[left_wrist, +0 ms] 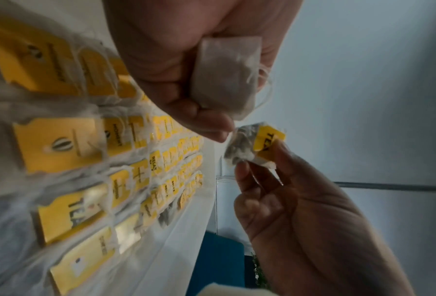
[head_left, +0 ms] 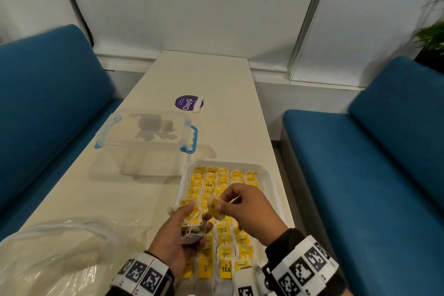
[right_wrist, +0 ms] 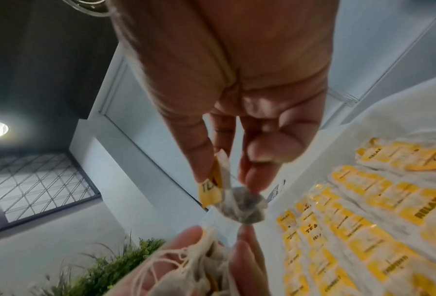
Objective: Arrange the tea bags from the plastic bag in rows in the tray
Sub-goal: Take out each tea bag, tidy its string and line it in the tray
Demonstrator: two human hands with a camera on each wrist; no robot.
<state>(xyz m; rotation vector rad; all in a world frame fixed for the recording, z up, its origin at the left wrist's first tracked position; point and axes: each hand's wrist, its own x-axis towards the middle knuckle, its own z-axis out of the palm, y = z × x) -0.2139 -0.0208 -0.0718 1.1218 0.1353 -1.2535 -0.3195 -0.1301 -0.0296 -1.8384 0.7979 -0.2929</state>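
Observation:
A white tray [head_left: 270, 175] on the table holds rows of tea bags [head_left: 209, 184] with yellow tags. Over the tray's left side my left hand [head_left: 177, 230] grips a bunch of tea bags [head_left: 192, 217] with tangled strings; the left wrist view shows one pale bag [left_wrist: 227, 74] in my curled fingers. My right hand [head_left: 236, 204] pinches a single tea bag [head_left: 215, 209] with a yellow TEA tag [left_wrist: 267, 140] just beside the bunch; the same bag [right_wrist: 239, 206] hangs from my fingertips in the right wrist view. The crumpled clear plastic bag [head_left: 55, 247] lies at the near left.
A clear lidded box with blue clips [head_left: 149, 132] stands on the table beyond the tray. A purple round sticker [head_left: 188, 102] lies farther back. Blue benches [head_left: 48, 103] flank the table on both sides. A green plant [head_left: 432, 31] stands at the far right.

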